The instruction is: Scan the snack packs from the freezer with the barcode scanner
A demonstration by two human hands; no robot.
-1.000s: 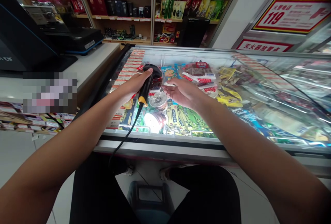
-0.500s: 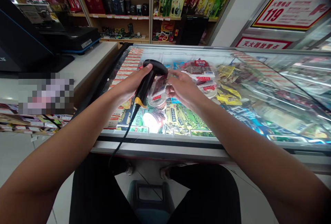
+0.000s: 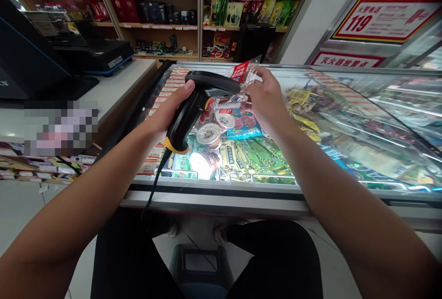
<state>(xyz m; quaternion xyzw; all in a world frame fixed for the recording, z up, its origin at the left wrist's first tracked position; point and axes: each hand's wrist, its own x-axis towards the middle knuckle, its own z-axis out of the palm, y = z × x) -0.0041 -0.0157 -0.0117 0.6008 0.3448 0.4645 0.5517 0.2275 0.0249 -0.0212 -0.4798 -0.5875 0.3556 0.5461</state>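
Observation:
My left hand [image 3: 172, 108] is closed round the handle of a black and yellow barcode scanner [image 3: 186, 119], thumb up near its head, with the cord hanging down towards me. My right hand [image 3: 267, 99] pinches the edge of a clear plastic package with a red label [image 3: 240, 71], raised above the freezer. The scanner's head covers part of that package. Beneath both hands lie round lidded cups [image 3: 209, 134], a blue ice pop packet [image 3: 243, 126] and green wrapped packs [image 3: 269, 152].
The chest freezer [image 3: 221, 196] has a white front rim with wire basket tops and a glass cover on the right. A counter [image 3: 138, 76] with a black scale [image 3: 93, 53] is at the left. Stocked shelves [image 3: 165, 26] stand behind. A grey stool [image 3: 202, 262] is below me.
My right hand has lifted the clear package out from among the goods, up and to the right. The scanner in my left hand has tilted and shifted slightly left.

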